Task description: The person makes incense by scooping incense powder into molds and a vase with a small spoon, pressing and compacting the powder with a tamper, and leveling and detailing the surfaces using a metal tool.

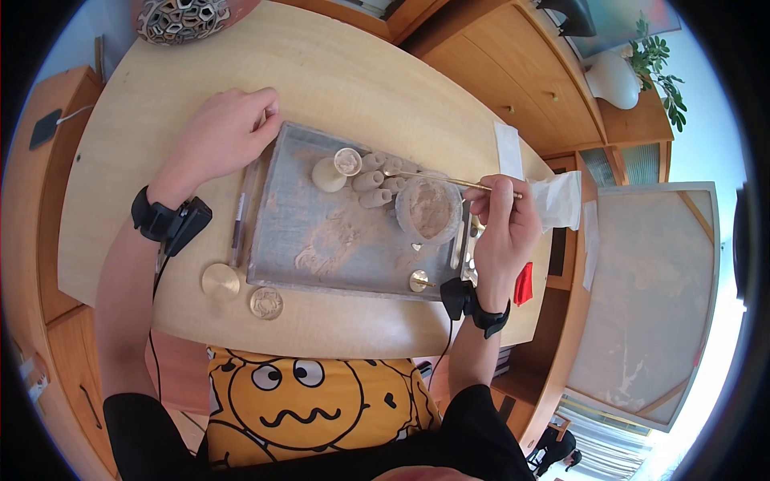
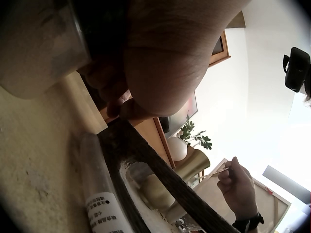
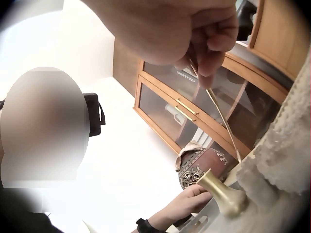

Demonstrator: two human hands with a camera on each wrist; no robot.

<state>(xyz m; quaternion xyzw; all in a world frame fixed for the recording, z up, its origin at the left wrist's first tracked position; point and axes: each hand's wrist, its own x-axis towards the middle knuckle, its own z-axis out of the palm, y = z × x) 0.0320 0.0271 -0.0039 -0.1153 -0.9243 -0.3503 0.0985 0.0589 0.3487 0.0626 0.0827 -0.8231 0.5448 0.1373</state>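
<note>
In the head view my right hand [image 1: 507,215] pinches a slender brass spoon [image 1: 449,180]. Its small tip is over several powdery, hollow little tubes [image 1: 370,198] and its shaft crosses above a clear bowl [image 1: 403,227] of pinkish-beige powder. The right wrist view shows the spoon [image 3: 222,114] slanting down from thumb and fingers. Beside the tubes stands a brass vase [image 1: 326,175], pale powder at its mouth. All stand on a grey tray [image 1: 281,216] dusted with powder. My left hand [image 1: 228,132] rests at the tray's upper left corner, fingers loosely curled, holding nothing visible.
A brass lid [image 1: 220,280] and a round patterned brass piece [image 1: 266,304] lie before the tray. A small brass disc [image 1: 419,280] is on it. A labelled tube [image 1: 240,216] lies along its left side. White paper packaging [image 1: 559,200] and a red packet [image 1: 524,284] sit right.
</note>
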